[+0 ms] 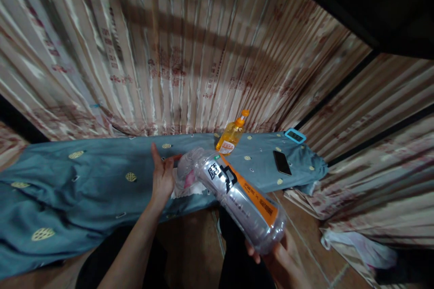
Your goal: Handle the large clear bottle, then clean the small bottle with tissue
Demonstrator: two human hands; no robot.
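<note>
A clear plastic bottle [237,198] with an orange and silver label slants across the middle, its base toward me. My right hand [281,257] grips it around the base, fingers partly hidden behind it. Crumpled clear plastic [191,167] lies at the bottle's upper end, with something pink showing through; whether it is the bottle's own top I cannot tell. Beside that end is my left hand [162,180], index finger stretched up and thumb apart from it. A small reddish piece shows between this hand and the plastic. White paper-like material [191,190] lies beneath.
A pump bottle of yellow liquid [231,137] stands on the patterned blue-green cloth [101,176]. To its right lie a dark phone [282,162] and a blue-rimmed device [295,135]. Pleated curtain [190,54] hangs behind. A whitish bag [362,248] sits low at right.
</note>
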